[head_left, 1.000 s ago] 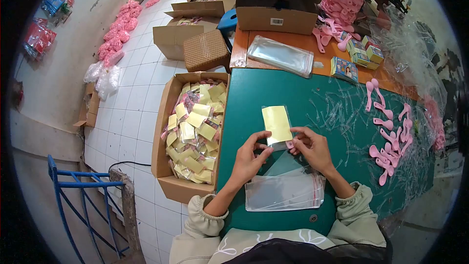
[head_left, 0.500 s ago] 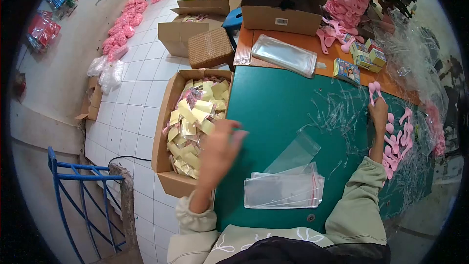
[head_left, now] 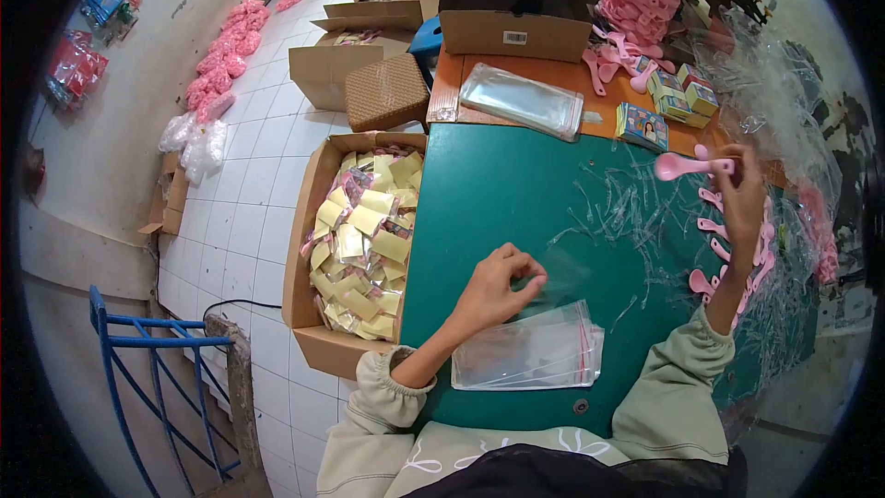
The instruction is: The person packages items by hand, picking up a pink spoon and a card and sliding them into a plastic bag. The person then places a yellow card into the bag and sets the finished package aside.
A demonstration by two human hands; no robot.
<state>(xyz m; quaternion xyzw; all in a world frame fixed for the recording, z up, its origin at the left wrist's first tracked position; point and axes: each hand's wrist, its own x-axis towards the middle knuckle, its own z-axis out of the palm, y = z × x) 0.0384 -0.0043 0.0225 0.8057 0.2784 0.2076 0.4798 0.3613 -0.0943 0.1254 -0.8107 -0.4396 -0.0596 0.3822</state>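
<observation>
Over the green tabletop (head_left: 498, 194), far right, the fingers of my right hand (head_left: 745, 201) are closed on a pink spoon (head_left: 684, 166) by its handle. I think it is light and hard. Near me, my left hand (head_left: 498, 288) pinches one clear bag (head_left: 559, 275). It looks thin, floppy and slippery, so the edge is the best place to hold it.

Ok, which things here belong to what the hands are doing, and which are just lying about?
In use: left hand pinching a clear plastic bag; right hand holding a pink plastic spoon; flat stack of clear bags.
Lying about: open brown cardboard box; small colourful cartons; brown woven box.
</observation>
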